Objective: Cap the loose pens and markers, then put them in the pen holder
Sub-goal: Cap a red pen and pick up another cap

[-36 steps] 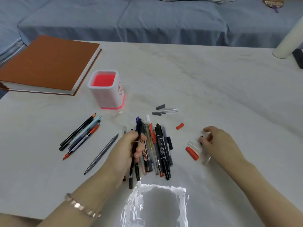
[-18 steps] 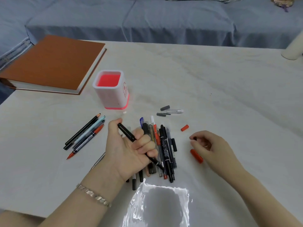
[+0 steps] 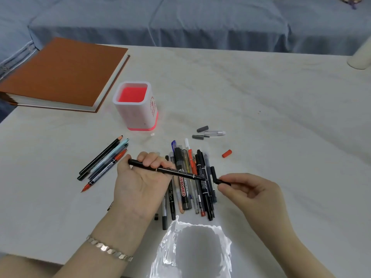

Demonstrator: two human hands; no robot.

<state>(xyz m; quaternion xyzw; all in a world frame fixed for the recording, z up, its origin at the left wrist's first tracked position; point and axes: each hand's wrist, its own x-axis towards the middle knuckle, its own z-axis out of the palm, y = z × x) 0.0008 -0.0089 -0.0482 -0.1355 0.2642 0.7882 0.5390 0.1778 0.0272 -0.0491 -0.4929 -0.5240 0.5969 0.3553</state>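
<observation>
Black pen (image 3: 176, 171) gripped in left hand (image 3: 138, 185), palm up, fingers curled | right hand (image 3: 255, 194) pinches black cap (image 3: 220, 181) beside tip

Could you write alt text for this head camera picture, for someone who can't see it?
A person's left hand grips a black pen while the right hand pinches a black cap close to its tip. Under them lies a pile of pens, and a white pen holder stands behind on the table.
</observation>
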